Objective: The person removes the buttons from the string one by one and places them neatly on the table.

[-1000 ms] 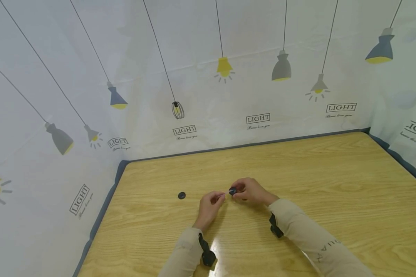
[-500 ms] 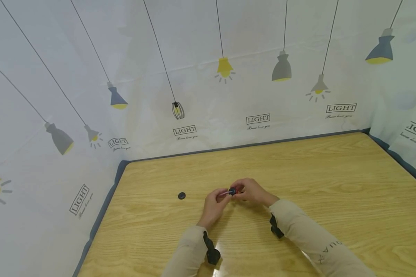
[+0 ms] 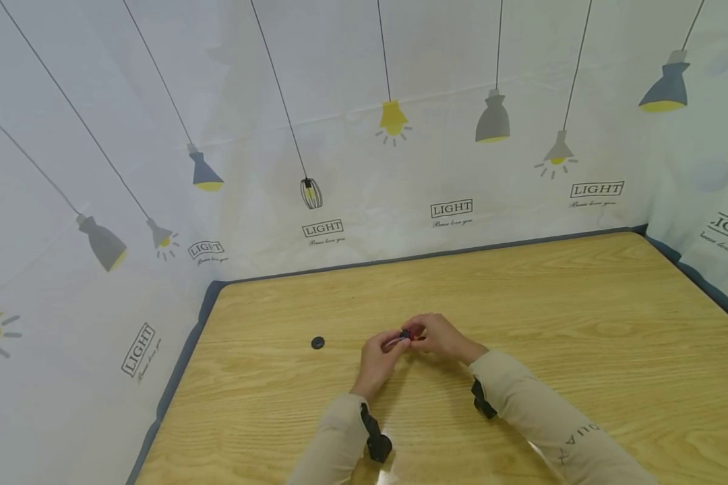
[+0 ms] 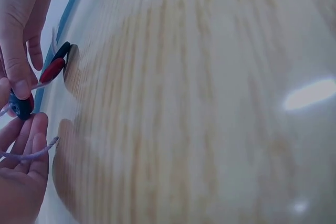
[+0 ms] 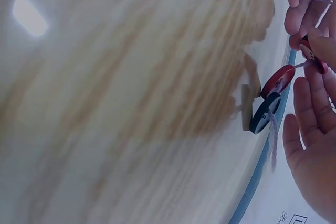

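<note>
My two hands meet above the middle of the wooden table [image 3: 582, 303]. The left hand [image 3: 393, 343] pinches the end of a thin pale purple string [image 4: 29, 154]. The right hand [image 3: 418, 334] pinches a small dark button [image 4: 21, 106] at the string's tip. On the string below the right hand hang a red button [image 5: 278, 80] and a dark blue button [image 5: 264, 113], with another red button [image 5: 308, 50] by the fingers. A loose black button [image 3: 318, 343] lies on the table to the left of the hands.
White curtains printed with lamps [image 3: 400, 135] wall in the table at the back and on both sides. A dark strip [image 3: 182, 364] runs along the table's left and far edges. Black wrist straps [image 3: 376, 444] sit on both beige sleeves.
The left hand has moved right and closed the gap to the right hand. The stretch of string seen between them has shortened. The loose black button has not moved.
</note>
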`<state>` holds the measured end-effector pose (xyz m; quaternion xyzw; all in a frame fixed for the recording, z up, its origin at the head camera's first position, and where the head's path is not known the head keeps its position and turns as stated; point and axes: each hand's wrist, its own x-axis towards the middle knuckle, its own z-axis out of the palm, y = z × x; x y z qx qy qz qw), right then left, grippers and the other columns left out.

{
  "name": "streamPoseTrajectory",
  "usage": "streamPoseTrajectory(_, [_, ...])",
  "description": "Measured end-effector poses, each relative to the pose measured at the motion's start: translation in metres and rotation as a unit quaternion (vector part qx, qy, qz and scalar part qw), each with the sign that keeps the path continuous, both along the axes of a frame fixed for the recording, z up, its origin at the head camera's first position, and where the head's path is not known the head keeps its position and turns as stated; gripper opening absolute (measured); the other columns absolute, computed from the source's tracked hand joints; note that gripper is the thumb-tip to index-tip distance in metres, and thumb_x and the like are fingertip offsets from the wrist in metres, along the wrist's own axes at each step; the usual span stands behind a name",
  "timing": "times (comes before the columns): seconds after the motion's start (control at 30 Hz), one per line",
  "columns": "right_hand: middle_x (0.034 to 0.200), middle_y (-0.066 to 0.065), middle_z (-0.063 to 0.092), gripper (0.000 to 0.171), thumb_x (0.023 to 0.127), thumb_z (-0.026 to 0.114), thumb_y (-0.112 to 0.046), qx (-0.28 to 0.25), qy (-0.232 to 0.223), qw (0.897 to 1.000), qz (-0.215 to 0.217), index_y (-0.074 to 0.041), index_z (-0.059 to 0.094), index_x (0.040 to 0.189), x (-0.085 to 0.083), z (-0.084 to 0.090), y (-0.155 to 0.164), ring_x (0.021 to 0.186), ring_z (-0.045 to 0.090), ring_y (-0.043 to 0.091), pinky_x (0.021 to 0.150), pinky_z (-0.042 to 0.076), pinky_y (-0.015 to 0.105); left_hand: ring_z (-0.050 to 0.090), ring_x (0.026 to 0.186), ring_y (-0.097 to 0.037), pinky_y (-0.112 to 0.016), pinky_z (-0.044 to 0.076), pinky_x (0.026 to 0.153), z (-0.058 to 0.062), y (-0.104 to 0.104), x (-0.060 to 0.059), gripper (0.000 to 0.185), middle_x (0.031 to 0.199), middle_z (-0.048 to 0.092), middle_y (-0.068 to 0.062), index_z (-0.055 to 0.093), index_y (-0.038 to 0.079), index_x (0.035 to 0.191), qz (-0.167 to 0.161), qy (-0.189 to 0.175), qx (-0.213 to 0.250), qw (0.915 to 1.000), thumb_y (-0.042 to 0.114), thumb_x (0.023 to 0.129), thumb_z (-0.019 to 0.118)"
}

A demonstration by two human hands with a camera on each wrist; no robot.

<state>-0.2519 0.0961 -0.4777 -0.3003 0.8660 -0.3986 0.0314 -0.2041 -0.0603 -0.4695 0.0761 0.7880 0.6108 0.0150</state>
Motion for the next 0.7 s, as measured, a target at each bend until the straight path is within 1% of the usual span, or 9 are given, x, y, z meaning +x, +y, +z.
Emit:
streamPoseTrajectory(0.1, [0.086, 0.007, 0.064, 0.023, 0.076, 0.068, -0.005, -0.006, 0.006, 1.0, 0.008, 0.002, 0.063, 0.098, 0.0, -0.001, 0.0, 0.074, 0.058, 0.015, 0.063, 0.047, 0.023, 0.059, 0.095, -0.027, -0.03, 0.048, 0.077, -0.016, -0.002, -0.009, 0.031, 0.103, 0.06, -0.019, 0.059, -0.007, 0.106, 0.006, -0.013, 0.0, 0.9999, 0.015, 0.084, 0.061])
streamPoseTrajectory(0.13, [0.086, 0.007, 0.064, 0.022, 0.077, 0.068, -0.005, -0.008, 0.008, 1.0, 0.01, 0.001, 0.063, 0.098, -0.001, -0.001, 0.0, 0.074, 0.058, 0.014, 0.063, 0.047, 0.023, 0.059, 0.094, -0.027, -0.031, 0.048, 0.077, -0.016, -0.002, -0.01, 0.031, 0.103, 0.06, -0.018, 0.059, -0.007, 0.105, 0.007, -0.015, 0.0, 0.9999, 0.015, 0.084, 0.061])
streamPoseTrajectory(0.2, [0.086, 0.006, 0.063, 0.022, 0.077, 0.068, -0.005, -0.01, 0.012, 1.0, 0.013, 0.001, 0.064, 0.097, -0.001, -0.002, 0.0, 0.073, 0.057, 0.013, 0.063, 0.046, 0.022, 0.059, 0.094, -0.024, -0.028, 0.048, 0.076, -0.023, -0.002, -0.014, 0.033, 0.103, 0.061, -0.016, 0.06, -0.005, 0.106, 0.011, -0.02, -0.003, 0.9997, 0.018, 0.084, 0.062])
streamPoseTrajectory(0.33, [0.085, 0.004, 0.063, 0.021, 0.077, 0.068, -0.006, -0.008, 0.016, 1.0, 0.013, -0.001, 0.064, 0.097, -0.001, -0.003, -0.001, 0.072, 0.056, 0.011, 0.061, 0.046, 0.022, 0.059, 0.094, -0.025, -0.03, 0.048, 0.076, -0.023, -0.003, -0.016, 0.033, 0.103, 0.061, -0.016, 0.059, -0.005, 0.107, 0.017, -0.023, -0.007, 0.9996, 0.018, 0.084, 0.061])
streamPoseTrajectory(0.37, [0.085, 0.003, 0.063, 0.021, 0.077, 0.068, -0.007, -0.008, 0.014, 1.0, 0.012, -0.001, 0.064, 0.097, -0.001, -0.003, -0.001, 0.072, 0.056, 0.011, 0.062, 0.046, 0.022, 0.059, 0.094, -0.023, -0.029, 0.048, 0.077, -0.028, -0.004, -0.018, 0.033, 0.103, 0.061, -0.014, 0.06, -0.004, 0.107, 0.019, -0.024, -0.01, 0.9995, 0.019, 0.084, 0.062])
streamPoseTrajectory(0.43, [0.086, 0.003, 0.063, 0.021, 0.077, 0.068, -0.008, -0.006, 0.007, 1.0, 0.008, -0.002, 0.064, 0.097, 0.0, -0.002, -0.001, 0.073, 0.056, 0.011, 0.062, 0.045, 0.022, 0.059, 0.094, -0.023, -0.03, 0.048, 0.077, -0.029, -0.005, -0.018, 0.032, 0.103, 0.061, -0.014, 0.06, -0.003, 0.107, 0.02, -0.024, -0.013, 0.9994, 0.02, 0.084, 0.062])
streamPoseTrajectory(0.53, [0.087, 0.004, 0.063, 0.023, 0.077, 0.068, -0.008, -0.006, 0.001, 1.0, 0.005, -0.001, 0.064, 0.098, 0.001, 0.0, -0.001, 0.074, 0.056, 0.011, 0.063, 0.046, 0.023, 0.059, 0.094, -0.023, -0.03, 0.048, 0.078, -0.03, -0.007, -0.018, 0.032, 0.103, 0.061, -0.013, 0.061, -0.001, 0.107, 0.024, -0.023, -0.009, 0.9994, 0.02, 0.083, 0.063])
streamPoseTrajectory(0.7, [0.085, 0.008, 0.063, 0.028, 0.075, 0.069, -0.006, -0.011, 0.004, 1.0, 0.005, 0.003, 0.062, 0.1, 0.002, 0.0, 0.001, 0.072, 0.057, 0.014, 0.062, 0.046, 0.023, 0.059, 0.094, -0.024, -0.03, 0.047, 0.079, -0.03, -0.011, -0.018, 0.032, 0.102, 0.061, -0.014, 0.061, -0.002, 0.106, 0.031, -0.015, 0.0, 0.9994, 0.02, 0.083, 0.063])
